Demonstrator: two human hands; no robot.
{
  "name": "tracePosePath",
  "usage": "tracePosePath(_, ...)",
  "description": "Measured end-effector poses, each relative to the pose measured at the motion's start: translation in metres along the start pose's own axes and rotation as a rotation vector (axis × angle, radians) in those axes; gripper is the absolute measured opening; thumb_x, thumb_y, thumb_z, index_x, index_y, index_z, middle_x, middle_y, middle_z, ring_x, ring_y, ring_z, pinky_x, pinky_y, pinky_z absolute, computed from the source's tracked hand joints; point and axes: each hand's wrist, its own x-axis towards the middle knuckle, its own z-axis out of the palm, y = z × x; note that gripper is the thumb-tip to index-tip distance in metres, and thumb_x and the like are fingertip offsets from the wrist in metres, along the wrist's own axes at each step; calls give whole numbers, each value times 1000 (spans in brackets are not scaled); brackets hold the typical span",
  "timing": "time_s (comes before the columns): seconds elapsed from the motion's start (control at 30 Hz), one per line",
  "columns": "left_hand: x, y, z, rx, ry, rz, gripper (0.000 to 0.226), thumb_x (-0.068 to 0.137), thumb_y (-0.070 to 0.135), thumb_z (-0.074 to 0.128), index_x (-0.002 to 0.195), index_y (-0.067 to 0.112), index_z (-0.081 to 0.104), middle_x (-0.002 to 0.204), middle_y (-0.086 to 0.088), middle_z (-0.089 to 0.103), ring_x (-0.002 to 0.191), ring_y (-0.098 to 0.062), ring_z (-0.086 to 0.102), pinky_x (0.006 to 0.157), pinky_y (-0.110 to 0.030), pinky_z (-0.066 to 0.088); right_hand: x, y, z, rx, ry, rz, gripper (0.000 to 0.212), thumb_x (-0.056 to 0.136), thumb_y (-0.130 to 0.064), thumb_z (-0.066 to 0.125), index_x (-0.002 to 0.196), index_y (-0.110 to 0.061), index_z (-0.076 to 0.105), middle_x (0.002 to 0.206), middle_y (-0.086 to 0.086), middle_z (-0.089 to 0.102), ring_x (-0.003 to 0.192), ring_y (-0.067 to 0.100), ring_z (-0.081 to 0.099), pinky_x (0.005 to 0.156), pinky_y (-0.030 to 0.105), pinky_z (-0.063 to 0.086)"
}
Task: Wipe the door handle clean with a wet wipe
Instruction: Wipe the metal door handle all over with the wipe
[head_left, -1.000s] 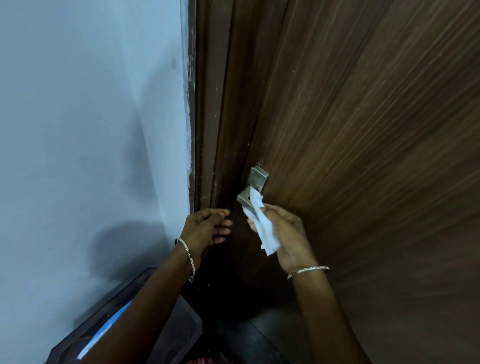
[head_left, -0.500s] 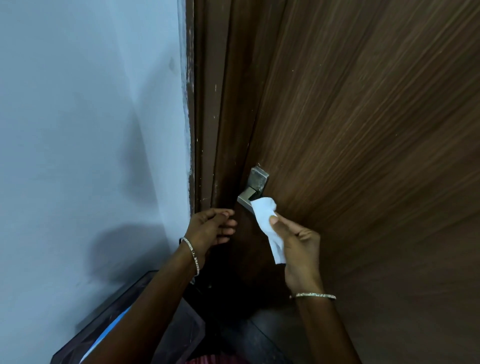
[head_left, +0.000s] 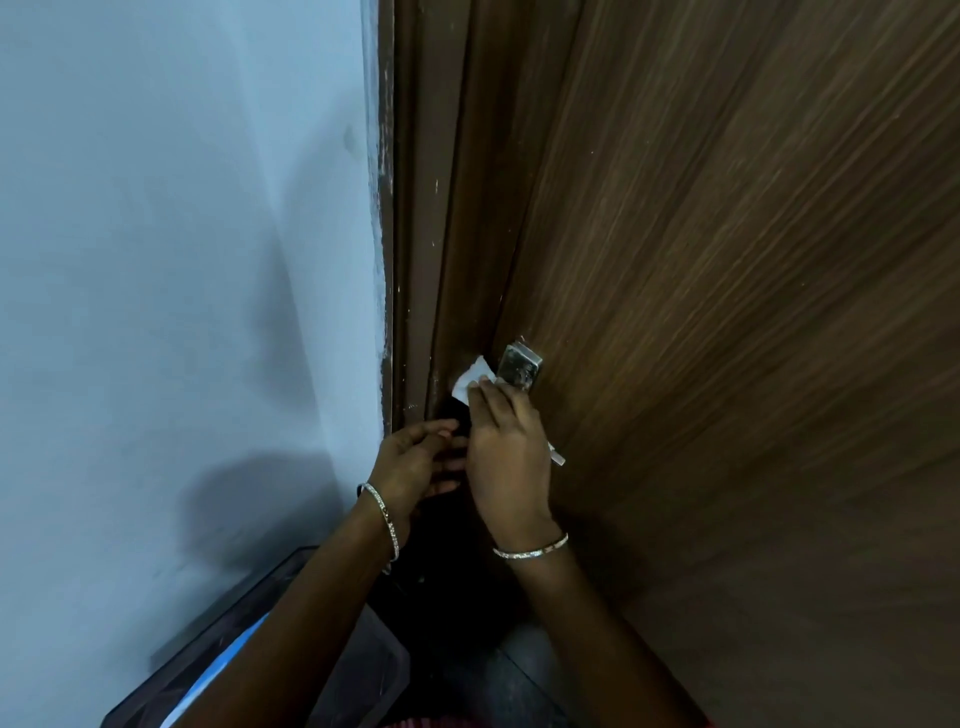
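Right hand (head_left: 506, 457) grips the wet wipe (head_left: 470, 379), its fingertips pressing it onto the door handle (head_left: 519, 366) just ahead, evidently to scrub the metal. Left hand (head_left: 415, 462), alongside, hangs loosely curled and empty.

Saw two hands: left hand (head_left: 415, 462), right hand (head_left: 506, 460). Two bangles: left bangle (head_left: 383, 519), right bangle (head_left: 530, 550). One wet wipe (head_left: 470, 380), one door handle (head_left: 519, 366), one door (head_left: 727, 312).

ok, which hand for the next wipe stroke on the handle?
Right. The right hand grips the wipe and is on the handle; the left hand is lower, by the edge of the door, without a wipe.
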Motion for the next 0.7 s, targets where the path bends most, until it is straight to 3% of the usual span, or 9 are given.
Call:
tracePosePath(0.23, 4, 0, -2, -12, -9, -14, 15, 97, 10, 51, 99, 13, 66, 92, -8, 72, 77, -21, 67, 62, -28, 51, -14, 5, -13, 51, 68, -88, 40, 67, -2, 80, 108, -5, 77, 117, 7, 74, 111, 20, 70, 94, 31, 58)
tracePosePath(0.33, 5, 1, 1, -4, -38, -13, 18, 97, 11, 50, 104, 13, 67, 94, -7, 73, 77, -20, 67, 65, -29, 51, -7, 14, -30, 163, 231, -44, 33, 80, 3, 64, 110, -4, 75, 118, 7, 74, 107, 21, 68, 88, 34, 59)
tracePosePath(0.43, 5, 1, 4, -8, -65, -28, 20, 97, 12, 52, 110, 12, 67, 100, -8, 74, 83, -21, 68, 68, -30, 54, 16, 22, -39, 191, 424, 16, 32, 88, 7, 66, 119, 0, 71, 124, 8, 71, 106, 20, 58, 86, 32, 55)
tracePosePath(0.6, 2, 3, 11, -24, -113, -53, 21, 95, 15, 54, 111, 14, 68, 100, -5, 76, 89, -21, 70, 69, -31, 55, 27, 29, -29, 17, 183, -62, 41, 89, 2, 53, 129, 3, 62, 135, 11, 62, 110, 26, 58, 89, 38, 54)
tracePosePath(0.7, 3, 7, 12, -83, -149, -95, 23, 97, 19, 51, 112, 13, 67, 104, -4, 76, 96, -22, 70, 76, -34, 56, 13, 36, -32, 18, 140, -43, 45, 88, 0, 57, 133, 2, 60, 139, 11, 60, 106, 25, 60, 91, 35, 55)
